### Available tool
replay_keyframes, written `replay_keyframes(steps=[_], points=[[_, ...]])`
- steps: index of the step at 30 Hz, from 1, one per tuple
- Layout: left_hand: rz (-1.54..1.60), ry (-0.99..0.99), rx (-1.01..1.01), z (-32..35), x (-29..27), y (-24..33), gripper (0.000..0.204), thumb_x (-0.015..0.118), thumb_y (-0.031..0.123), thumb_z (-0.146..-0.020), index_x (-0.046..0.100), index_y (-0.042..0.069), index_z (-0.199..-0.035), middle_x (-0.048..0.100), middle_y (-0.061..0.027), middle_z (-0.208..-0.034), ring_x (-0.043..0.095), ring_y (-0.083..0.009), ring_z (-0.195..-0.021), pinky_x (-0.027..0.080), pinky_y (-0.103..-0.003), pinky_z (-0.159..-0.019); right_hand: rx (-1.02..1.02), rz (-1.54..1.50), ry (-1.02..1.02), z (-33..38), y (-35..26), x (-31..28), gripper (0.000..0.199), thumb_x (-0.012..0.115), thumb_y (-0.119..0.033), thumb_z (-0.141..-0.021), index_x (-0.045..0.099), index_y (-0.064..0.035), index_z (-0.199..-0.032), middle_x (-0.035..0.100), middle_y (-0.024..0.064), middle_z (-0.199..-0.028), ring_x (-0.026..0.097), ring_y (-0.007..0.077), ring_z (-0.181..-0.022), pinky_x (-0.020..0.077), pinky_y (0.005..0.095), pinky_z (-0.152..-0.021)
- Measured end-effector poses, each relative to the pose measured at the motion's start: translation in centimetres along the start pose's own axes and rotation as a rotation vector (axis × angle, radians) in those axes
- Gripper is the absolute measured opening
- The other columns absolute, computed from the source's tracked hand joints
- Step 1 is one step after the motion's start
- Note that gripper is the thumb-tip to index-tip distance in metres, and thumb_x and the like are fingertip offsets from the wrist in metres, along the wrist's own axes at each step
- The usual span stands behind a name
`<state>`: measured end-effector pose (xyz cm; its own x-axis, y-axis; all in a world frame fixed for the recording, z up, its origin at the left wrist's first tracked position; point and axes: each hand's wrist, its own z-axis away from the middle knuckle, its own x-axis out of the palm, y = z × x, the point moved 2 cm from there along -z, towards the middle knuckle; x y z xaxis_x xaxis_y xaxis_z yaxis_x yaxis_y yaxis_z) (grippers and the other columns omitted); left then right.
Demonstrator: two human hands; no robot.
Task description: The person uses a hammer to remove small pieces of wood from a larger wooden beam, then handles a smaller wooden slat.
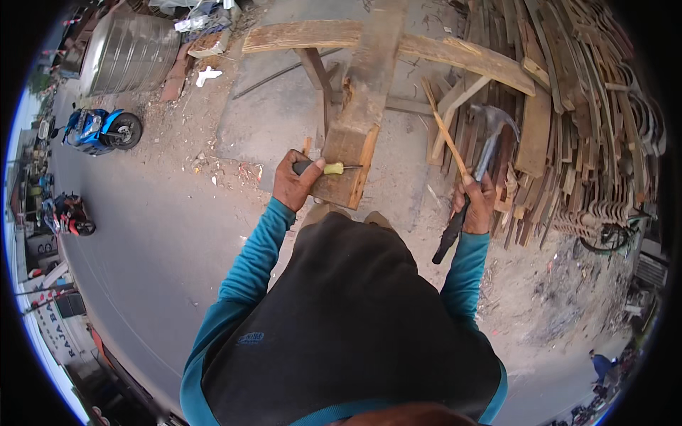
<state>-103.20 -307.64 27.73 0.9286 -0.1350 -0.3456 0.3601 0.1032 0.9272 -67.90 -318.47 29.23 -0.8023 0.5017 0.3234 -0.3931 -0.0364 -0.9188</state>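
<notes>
My left hand is closed round a screwdriver with a yellow and dark handle, its shaft lying across the near end of a wooden plank. A lighter strip of wood runs along the right edge of that plank end. Out to the right, my right hand grips a claw hammer by its black handle, the metal head pointing away from me. Held in the same hand is a thin wooden stick, slanting up and to the left.
The plank rests across a wooden trestle. Stacked timber fills the right side. At the left are a blue motorcycle, a red motorcycle and a ribbed metal tank. A person is far off at the lower right.
</notes>
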Motion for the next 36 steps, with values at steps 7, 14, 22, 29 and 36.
replay_keyframes(steps=[7,14,22,29,36], points=[[-0.013,-0.005,0.009,0.2,1.0,-0.4,0.038,0.077,0.035,-0.088,0.056,0.004,-0.081,0.051,0.0034,-0.068,0.041,-0.005,-0.062,0.037,-0.024,-0.055,-0.004,-0.175,-0.04,2.2,-0.3,0.3,0.012,0.065,-0.003,-0.09,0.057,-0.0019,-0.099,0.053,0.0018,-0.062,0.049,0.0092,-0.045,0.0387,0.0249,-0.04],[-0.006,0.01,0.0,0.4,0.6,-0.5,0.039,0.078,0.035,-0.087,0.057,0.002,-0.085,0.051,0.0035,-0.071,0.041,-0.0043,-0.063,0.036,-0.021,-0.055,0.004,-0.292,-0.128,3.3,0.8,1.3,0.016,0.066,-0.006,-0.089,0.056,-0.0001,-0.101,0.052,0.0036,-0.061,0.048,0.0093,-0.044,0.0384,0.0245,-0.039],[-0.037,0.049,0.052,0.3,0.5,-0.6,0.039,0.08,0.035,-0.084,0.058,0.003,-0.085,0.052,0.0031,-0.072,0.042,-0.0053,-0.066,0.037,-0.022,-0.058,0.03,-0.486,-0.235,4.3,1.8,2.8,0.022,0.069,-0.011,-0.088,0.055,0.0002,-0.101,0.05,0.0053,-0.062,0.047,0.0095,-0.045,0.0395,0.0235,-0.037],[0.029,0.034,-0.002,0.4,0.6,-0.6,0.039,0.081,0.034,-0.084,0.058,0.002,-0.085,0.052,0.0028,-0.073,0.042,-0.0052,-0.065,0.037,-0.022,-0.057,0.004,-0.496,-0.291,4.6,1.4,3.1,0.021,0.068,-0.012,-0.089,0.055,-0.0006,-0.099,0.049,0.0055,-0.061,0.043,0.0094,-0.044,0.0377,0.0231,-0.037],[0.013,0.032,-0.011,0.4,0.5,-0.6,0.039,0.081,0.034,-0.083,0.058,0.002,-0.085,0.052,0.0032,-0.073,0.042,-0.005,-0.064,0.037,-0.022,-0.057,0.014,-0.454,-0.243,5.0,1.9,2.3,0.018,0.067,-0.011,-0.09,0.056,-0.0018,-0.1,0.049,0.005,-0.061,0.044,0.0091,-0.044,0.037,0.0227,-0.037]])
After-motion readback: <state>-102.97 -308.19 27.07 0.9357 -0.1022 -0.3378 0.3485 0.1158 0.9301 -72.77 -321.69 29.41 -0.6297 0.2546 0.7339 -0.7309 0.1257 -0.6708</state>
